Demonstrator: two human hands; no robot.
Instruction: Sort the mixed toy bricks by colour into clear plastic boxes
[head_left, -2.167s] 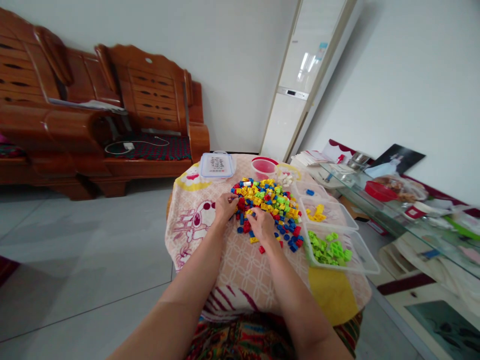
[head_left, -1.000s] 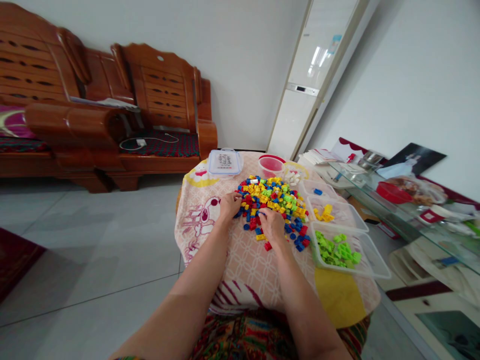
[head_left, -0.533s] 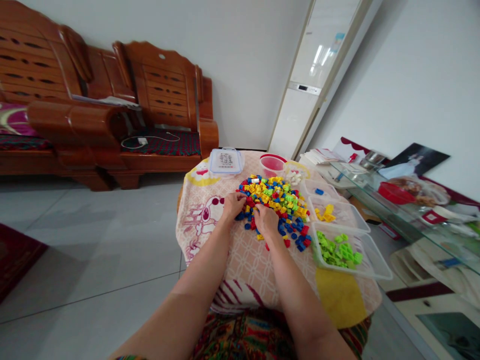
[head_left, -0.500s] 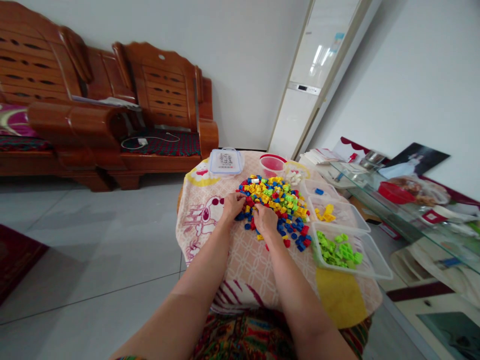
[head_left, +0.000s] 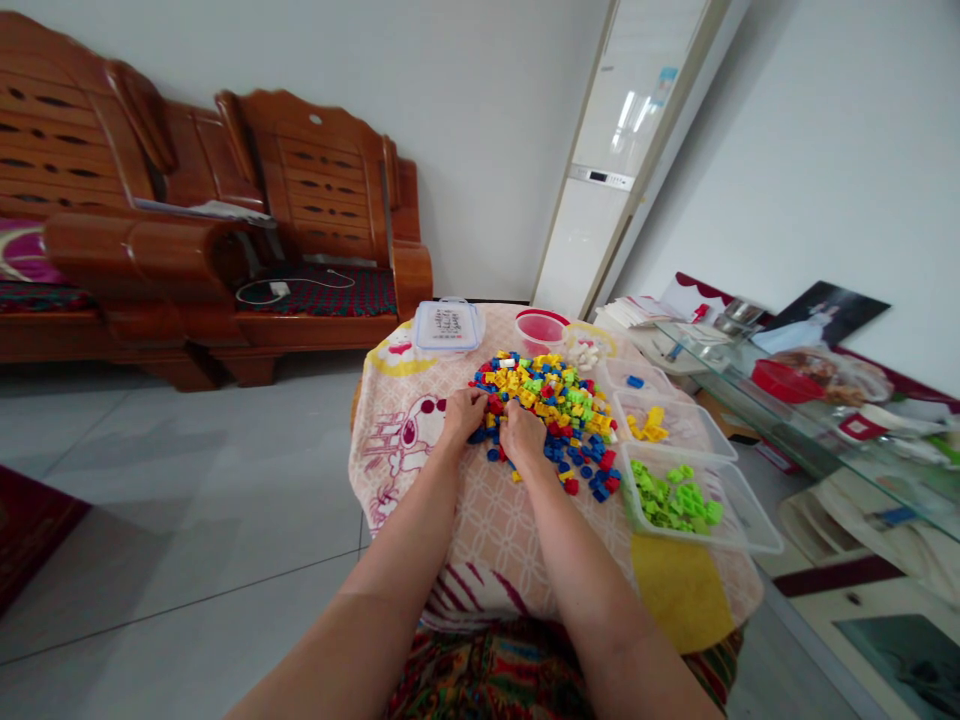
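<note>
A heap of small red, blue, yellow and green building blocks [head_left: 551,385] lies on the cloth-covered table. At the heap's left edge, my left hand [head_left: 465,414] has its fingers curled together beside a red block. My right hand [head_left: 523,434] is closed among blue and red blocks at the near side, a little to the right of the left hand. Whatever either hand's fingertips grip is too small or hidden to name. Green blocks [head_left: 679,500] fill part of the nearest clear plastic box, yellow blocks [head_left: 649,425] lie in the middle one, and one blue block [head_left: 635,382] sits in the farthest.
A lidded clear container [head_left: 448,326] and a pink-red tub [head_left: 541,328] stand at the table's back. White blocks [head_left: 585,355] lie near the tub. On the right is a glass-topped cabinet [head_left: 810,410] with a red bowl [head_left: 786,380]. A wooden sofa [head_left: 315,190] stands behind left.
My right hand has shifted slightly left, closer to my left hand, which stays at the heap's edge. The whole view has moved a little.
</note>
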